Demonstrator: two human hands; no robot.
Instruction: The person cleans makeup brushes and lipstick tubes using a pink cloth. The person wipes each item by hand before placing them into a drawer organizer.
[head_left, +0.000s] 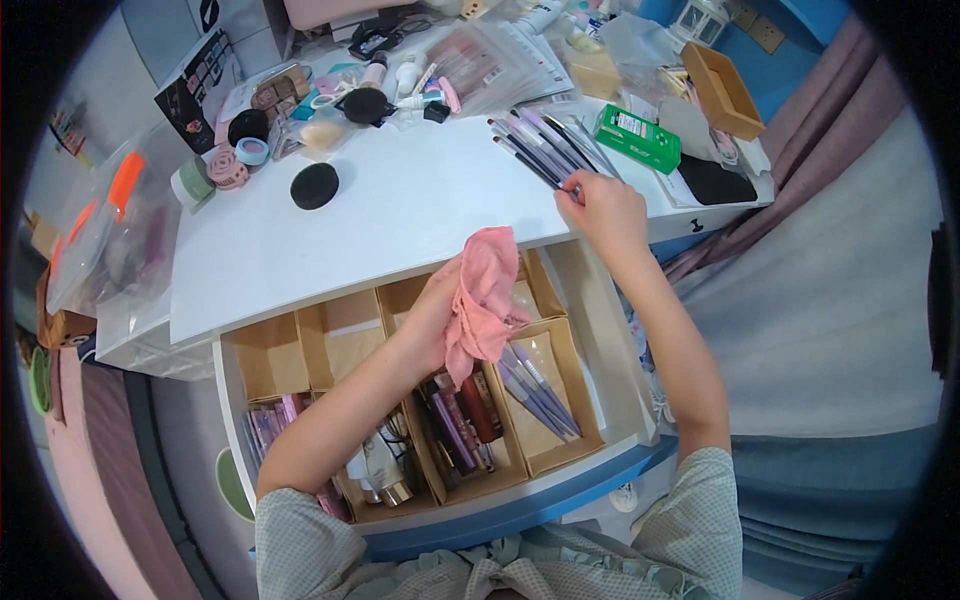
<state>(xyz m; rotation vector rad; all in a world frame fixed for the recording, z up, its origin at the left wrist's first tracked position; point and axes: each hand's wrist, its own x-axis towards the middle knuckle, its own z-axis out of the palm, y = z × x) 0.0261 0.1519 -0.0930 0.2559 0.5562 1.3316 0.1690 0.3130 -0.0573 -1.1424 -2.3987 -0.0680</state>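
My left hand (435, 315) holds a crumpled pink cloth (486, 296) above the open drawer (626, 375). The cloth hides part of the drawer's dividers. At the right of the white desktop (420, 180), my right hand (604, 206) has its fingertips at the near ends of a bundle of makeup brushes (547, 142). Whether it grips one of them is hard to see. Several purple-handled brushes (536, 394) lie in the drawer's front right cardboard compartment (581, 360). To their left, dark and purple cosmetic tubes (457, 424) fill another compartment.
A green box (639, 139) sits right of the brushes, before an open brown cardboard box (721, 90). A round black item (314, 185) lies on the left of the desktop. Bottles, plastic packets (480, 67) and a pink rolled tape (226, 166) crowd the back. Curtains (817, 300) hang at right.
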